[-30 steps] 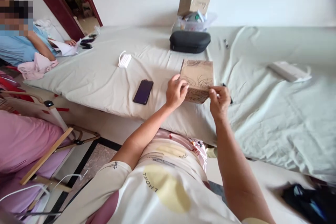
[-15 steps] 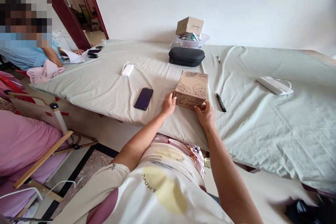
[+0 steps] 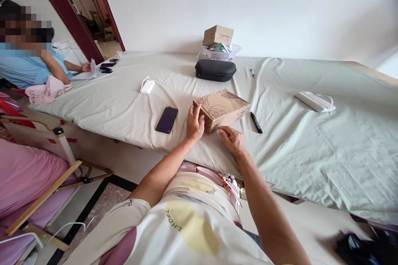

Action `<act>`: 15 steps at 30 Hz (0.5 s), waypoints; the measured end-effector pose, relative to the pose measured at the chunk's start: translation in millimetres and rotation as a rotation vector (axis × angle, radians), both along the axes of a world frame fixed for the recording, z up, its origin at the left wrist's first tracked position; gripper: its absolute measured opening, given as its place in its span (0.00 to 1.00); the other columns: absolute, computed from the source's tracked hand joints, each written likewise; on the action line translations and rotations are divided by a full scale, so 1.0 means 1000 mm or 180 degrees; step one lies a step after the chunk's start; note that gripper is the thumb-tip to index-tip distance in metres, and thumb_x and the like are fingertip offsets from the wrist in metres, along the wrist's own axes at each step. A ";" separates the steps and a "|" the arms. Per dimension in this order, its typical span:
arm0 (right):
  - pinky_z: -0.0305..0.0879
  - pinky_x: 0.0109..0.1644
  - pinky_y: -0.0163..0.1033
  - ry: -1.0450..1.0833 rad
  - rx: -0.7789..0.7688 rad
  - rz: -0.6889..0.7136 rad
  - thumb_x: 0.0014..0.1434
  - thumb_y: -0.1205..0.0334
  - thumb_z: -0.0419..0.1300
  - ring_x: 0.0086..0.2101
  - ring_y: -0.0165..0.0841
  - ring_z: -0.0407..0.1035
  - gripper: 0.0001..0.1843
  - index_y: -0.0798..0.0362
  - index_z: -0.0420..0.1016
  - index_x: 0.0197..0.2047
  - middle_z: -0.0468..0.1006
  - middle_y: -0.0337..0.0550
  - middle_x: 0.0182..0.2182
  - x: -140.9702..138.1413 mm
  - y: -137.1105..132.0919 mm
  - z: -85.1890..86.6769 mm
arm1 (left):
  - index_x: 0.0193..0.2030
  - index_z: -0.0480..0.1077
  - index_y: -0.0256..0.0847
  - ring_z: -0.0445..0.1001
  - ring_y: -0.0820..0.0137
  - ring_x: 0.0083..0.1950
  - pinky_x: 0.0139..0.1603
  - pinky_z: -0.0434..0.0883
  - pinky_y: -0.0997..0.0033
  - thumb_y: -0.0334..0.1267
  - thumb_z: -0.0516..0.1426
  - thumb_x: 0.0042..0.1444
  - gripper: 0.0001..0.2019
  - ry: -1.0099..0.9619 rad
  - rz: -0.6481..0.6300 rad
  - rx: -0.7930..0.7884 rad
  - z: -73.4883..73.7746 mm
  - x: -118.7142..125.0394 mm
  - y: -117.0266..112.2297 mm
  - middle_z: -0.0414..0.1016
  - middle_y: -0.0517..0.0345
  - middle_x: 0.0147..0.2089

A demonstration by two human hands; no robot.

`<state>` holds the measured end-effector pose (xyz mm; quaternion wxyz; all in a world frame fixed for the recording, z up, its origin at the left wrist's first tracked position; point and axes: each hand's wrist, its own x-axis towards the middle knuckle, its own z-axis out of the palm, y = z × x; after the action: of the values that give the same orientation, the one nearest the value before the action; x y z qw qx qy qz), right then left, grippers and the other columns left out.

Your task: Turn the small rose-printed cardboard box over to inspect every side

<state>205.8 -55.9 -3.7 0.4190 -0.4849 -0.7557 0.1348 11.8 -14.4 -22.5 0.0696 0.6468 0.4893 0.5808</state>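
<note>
A brown cardboard box (image 3: 224, 107) with black scribbled loops on its faces sits turned at an angle on the cloth-covered table. My left hand (image 3: 195, 124) grips its left end, fingers laid along the side. At the near lower edge, my right hand (image 3: 232, 140) is closed with bent fingers and thumb at the box; its fingertips are partly hidden. A black marker (image 3: 256, 122) lies just right of the box, apart from it. To the left of my left hand rests a dark phone (image 3: 167, 119).
Behind the box are a black case (image 3: 215, 70) and a clear plastic tub (image 3: 217, 54) with a small carton (image 3: 218, 35) on top. White power strips (image 3: 315, 102) lie at either side. A person in blue (image 3: 27, 68) sits at the far left holding paper (image 3: 88, 72).
The box has been turned on the table, so a corner now points toward me. My left hand has shifted along its left end, and my right hand has moved slightly left and nearer.
</note>
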 end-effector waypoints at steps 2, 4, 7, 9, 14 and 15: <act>0.71 0.35 0.41 0.0097 0.0153 -0.0225 0.68 0.37 0.50 0.27 0.35 0.73 0.29 0.52 0.80 0.39 0.82 0.48 0.31 0.001 0.001 -0.001 | 0.71 0.63 0.41 0.52 0.55 0.79 0.78 0.55 0.53 0.56 0.45 0.72 0.30 0.0303 -0.0027 0.0156 0.002 0.001 -0.004 0.51 0.39 0.77; 0.72 0.36 0.41 0.0188 0.0398 -0.0484 0.69 0.41 0.50 0.29 0.35 0.72 0.26 0.52 0.80 0.41 0.82 0.48 0.33 0.003 0.001 -0.001 | 0.69 0.66 0.43 0.51 0.53 0.79 0.77 0.55 0.52 0.63 0.47 0.69 0.32 0.0531 -0.0093 0.0330 0.004 0.002 -0.007 0.49 0.40 0.77; 0.73 0.38 0.43 0.0232 0.0821 -0.0776 0.70 0.46 0.49 0.36 0.38 0.74 0.23 0.52 0.79 0.47 0.81 0.51 0.41 0.003 -0.001 0.000 | 0.68 0.68 0.45 0.48 0.50 0.80 0.78 0.54 0.48 0.67 0.51 0.65 0.34 0.0712 -0.0236 0.0575 0.007 0.004 -0.010 0.48 0.40 0.78; 0.75 0.43 0.47 0.0111 0.1059 -0.0876 0.70 0.48 0.49 0.45 0.42 0.75 0.23 0.52 0.77 0.53 0.79 0.55 0.48 0.003 -0.002 0.001 | 0.68 0.68 0.45 0.46 0.49 0.80 0.78 0.53 0.46 0.66 0.55 0.63 0.35 0.0826 -0.0318 0.0568 0.009 0.005 -0.011 0.48 0.40 0.77; 0.64 0.64 0.57 -0.0674 0.1339 -0.0477 0.68 0.51 0.54 0.61 0.49 0.67 0.23 0.48 0.75 0.61 0.74 0.55 0.60 -0.003 -0.006 0.000 | 0.65 0.70 0.46 0.46 0.51 0.80 0.78 0.54 0.45 0.58 0.54 0.68 0.26 0.0891 -0.0414 0.0484 0.010 0.008 -0.013 0.51 0.43 0.76; 0.62 0.65 0.57 -0.0829 0.1331 -0.0340 0.68 0.50 0.55 0.62 0.50 0.66 0.23 0.47 0.74 0.62 0.74 0.53 0.61 -0.006 -0.006 0.000 | 0.64 0.71 0.46 0.46 0.52 0.81 0.78 0.54 0.46 0.57 0.53 0.68 0.25 0.0881 -0.0433 0.0489 0.009 0.009 -0.013 0.52 0.43 0.76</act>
<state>200.3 -62.2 -3.7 0.4158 -0.4402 -0.7881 -0.1104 20.4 -27.0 -13.5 -0.0090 0.7557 0.4034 0.5159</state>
